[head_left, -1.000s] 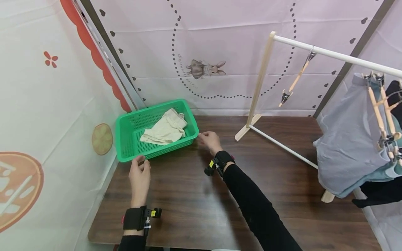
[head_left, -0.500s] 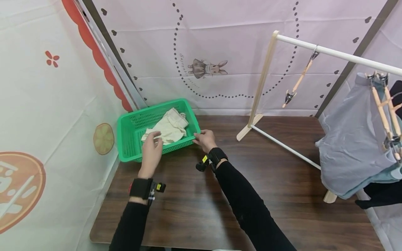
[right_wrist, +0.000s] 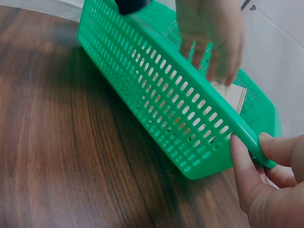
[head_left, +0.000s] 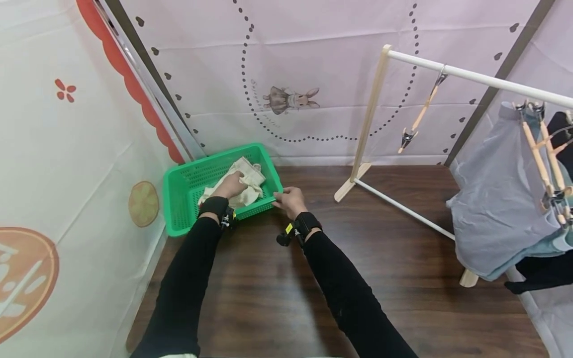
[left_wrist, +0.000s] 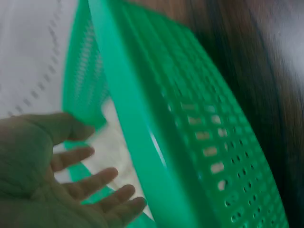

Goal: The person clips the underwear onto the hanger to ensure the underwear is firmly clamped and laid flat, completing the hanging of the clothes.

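Note:
A green perforated plastic basket [head_left: 178, 191] sits at the back left of the table with a crumpled cream cloth [head_left: 251, 180] inside. My left hand [head_left: 231, 185] reaches in over the front rim, right above the cloth. The left wrist view shows its fingers [left_wrist: 97, 183] spread and relaxed, with nothing held between them. With thumb and fingers, my right hand [head_left: 292, 202] pinches the rim at the basket's front right corner; the right wrist view shows this grip [right_wrist: 268, 166] up close. Part of the cloth is hidden under the left hand.
A drying rack [head_left: 373, 114] with a white top bar stands on the right of the wooden table [head_left: 358, 238]. One wooden clip hanger [head_left: 421, 117] hangs bare from it. Further right, grey shorts [head_left: 501, 199] and dark garments hang on clip hangers. Fabric walls enclose the back and left.
My left hand has moved from the basket's front edge forward and in over the cloth. My right hand has come to the basket's corner and gripped the rim. The basket has barely moved.

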The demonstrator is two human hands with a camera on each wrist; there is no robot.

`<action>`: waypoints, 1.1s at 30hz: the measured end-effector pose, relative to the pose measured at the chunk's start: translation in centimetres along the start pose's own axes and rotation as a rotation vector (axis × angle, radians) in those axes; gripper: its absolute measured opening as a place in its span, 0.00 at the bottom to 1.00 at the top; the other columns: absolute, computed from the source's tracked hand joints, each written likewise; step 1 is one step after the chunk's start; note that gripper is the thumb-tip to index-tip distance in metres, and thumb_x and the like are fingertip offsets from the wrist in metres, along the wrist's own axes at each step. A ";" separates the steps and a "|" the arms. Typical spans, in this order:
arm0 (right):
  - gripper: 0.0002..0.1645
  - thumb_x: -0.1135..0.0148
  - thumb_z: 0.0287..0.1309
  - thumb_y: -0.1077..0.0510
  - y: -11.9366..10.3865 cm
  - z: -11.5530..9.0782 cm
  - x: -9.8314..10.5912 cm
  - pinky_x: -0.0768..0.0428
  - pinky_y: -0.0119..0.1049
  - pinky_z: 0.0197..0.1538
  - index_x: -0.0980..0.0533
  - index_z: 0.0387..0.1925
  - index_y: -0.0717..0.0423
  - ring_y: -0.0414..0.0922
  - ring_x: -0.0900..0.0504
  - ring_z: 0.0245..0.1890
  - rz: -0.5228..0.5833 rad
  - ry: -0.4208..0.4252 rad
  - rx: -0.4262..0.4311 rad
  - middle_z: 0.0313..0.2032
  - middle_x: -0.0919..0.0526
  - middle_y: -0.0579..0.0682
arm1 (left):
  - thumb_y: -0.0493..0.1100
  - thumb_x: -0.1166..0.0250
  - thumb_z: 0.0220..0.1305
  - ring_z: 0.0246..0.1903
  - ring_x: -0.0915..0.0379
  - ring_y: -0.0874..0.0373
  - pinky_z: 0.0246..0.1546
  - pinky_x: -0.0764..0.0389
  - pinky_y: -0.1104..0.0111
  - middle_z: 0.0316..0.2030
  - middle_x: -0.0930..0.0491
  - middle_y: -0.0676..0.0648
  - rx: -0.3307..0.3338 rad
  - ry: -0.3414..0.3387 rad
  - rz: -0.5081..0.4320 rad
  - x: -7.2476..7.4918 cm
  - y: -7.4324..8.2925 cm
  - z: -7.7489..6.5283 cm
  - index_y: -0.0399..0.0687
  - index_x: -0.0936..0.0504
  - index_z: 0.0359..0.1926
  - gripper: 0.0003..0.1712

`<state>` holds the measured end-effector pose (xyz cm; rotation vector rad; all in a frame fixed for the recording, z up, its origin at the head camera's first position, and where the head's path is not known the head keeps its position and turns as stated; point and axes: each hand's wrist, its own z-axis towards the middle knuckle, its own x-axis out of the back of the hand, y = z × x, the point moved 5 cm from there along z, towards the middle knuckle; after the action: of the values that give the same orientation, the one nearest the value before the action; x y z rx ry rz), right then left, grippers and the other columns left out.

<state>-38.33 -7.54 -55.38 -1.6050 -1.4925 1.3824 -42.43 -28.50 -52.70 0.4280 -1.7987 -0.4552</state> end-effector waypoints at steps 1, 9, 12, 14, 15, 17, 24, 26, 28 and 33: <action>0.30 0.42 0.70 0.69 0.0 0.0 0.0 0.22 0.45 0.63 0.36 0.70 0.71 0.61 0.23 0.62 -0.006 -0.001 0.001 0.64 0.30 0.69 | 0.41 0.49 0.78 0.63 0.35 0.32 0.58 0.29 0.45 0.71 0.41 0.26 0.006 -0.035 0.023 -0.2 -0.4 0.5 0.31 0.48 0.77 0.35; 0.28 0.42 0.71 0.68 0.1 0.1 -0.4 0.17 0.40 0.57 0.35 0.68 0.71 0.59 0.19 0.57 -0.069 0.010 0.019 0.60 0.27 0.68 | 0.43 0.40 0.74 0.74 0.53 0.31 0.71 0.40 0.40 0.76 0.47 0.29 0.013 -0.215 0.086 -2.0 -2.3 2.3 0.35 0.47 0.78 0.40; 0.29 0.42 0.70 0.69 -0.2 0.0 -0.4 0.18 0.42 0.58 0.36 0.69 0.73 0.60 0.20 0.58 -0.065 0.000 0.013 0.60 0.27 0.68 | 0.42 0.37 0.72 0.74 0.53 0.30 0.69 0.37 0.40 0.76 0.47 0.29 0.032 -0.242 0.121 -2.3 -2.4 2.3 0.38 0.42 0.77 0.39; 0.29 0.42 0.70 0.69 -0.3 -0.1 -0.3 0.19 0.42 0.59 0.36 0.69 0.73 0.60 0.21 0.59 -0.061 0.001 0.009 0.59 0.27 0.68 | 0.40 0.36 0.71 0.73 0.52 0.29 0.66 0.32 0.41 0.74 0.46 0.28 0.033 -0.252 0.167 -2.5 -2.5 2.4 0.39 0.36 0.75 0.35; 0.29 0.42 0.70 0.69 -0.3 0.0 -0.1 0.19 0.43 0.60 0.35 0.69 0.72 0.60 0.21 0.60 -0.057 0.000 0.004 0.60 0.27 0.68 | 0.40 0.35 0.71 0.72 0.50 0.29 0.64 0.30 0.42 0.74 0.45 0.27 0.034 -0.255 0.183 -2.6 -2.6 2.5 0.39 0.32 0.72 0.32; 0.28 0.41 0.70 0.69 0.0 0.4 0.2 0.18 0.41 0.59 0.34 0.68 0.72 0.59 0.19 0.57 -0.060 0.019 0.005 0.58 0.26 0.67 | 0.38 0.35 0.70 0.69 0.44 0.31 0.61 0.26 0.45 0.70 0.40 0.28 0.038 -0.260 0.207 -2.9 -2.5 2.6 0.40 0.26 0.66 0.26; 0.27 0.38 0.68 0.67 0.5 1.3 0.6 0.15 0.38 0.53 0.31 0.66 0.71 0.55 0.15 0.50 -0.082 0.037 0.018 0.54 0.24 0.66 | 0.31 0.36 0.67 0.25 0.39 0.53 0.28 0.31 0.63 0.25 0.33 0.47 0.051 -0.170 0.225 -3.1 -3.2 2.9 0.42 0.24 0.25 0.13; 0.28 0.39 0.69 0.67 0.4 0.9 0.4 0.17 0.39 0.56 0.33 0.67 0.71 0.57 0.17 0.54 -0.076 0.028 0.004 0.57 0.25 0.66 | 0.30 0.37 0.67 0.19 0.48 0.56 0.24 0.37 0.65 0.18 0.42 0.51 0.055 -0.146 0.247 -3.3 -3.7 3.0 0.45 0.31 0.18 0.22; 0.29 0.40 0.70 0.67 0.4 0.9 0.4 0.18 0.40 0.58 0.34 0.68 0.71 0.59 0.19 0.57 -0.066 0.012 -0.003 0.59 0.27 0.67 | 0.29 0.37 0.67 0.19 0.53 0.56 0.25 0.40 0.64 0.17 0.46 0.51 0.048 -0.122 0.274 -3.5 -4.0 3.1 0.46 0.35 0.16 0.24; 0.30 0.41 0.70 0.68 0.5 1.0 0.3 0.20 0.43 0.61 0.36 0.70 0.71 0.62 0.23 0.62 -0.031 -0.010 -0.013 0.62 0.31 0.69 | 0.29 0.39 0.67 0.45 0.33 0.32 0.45 0.28 0.47 0.45 0.30 0.28 0.079 -0.076 0.275 -3.8 -4.8 3.2 0.30 0.29 0.51 0.13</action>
<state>-39.11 -7.59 -56.21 -1.5792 -1.5284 1.3680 -44.24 -30.38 -59.06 0.2139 -1.9199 -0.2114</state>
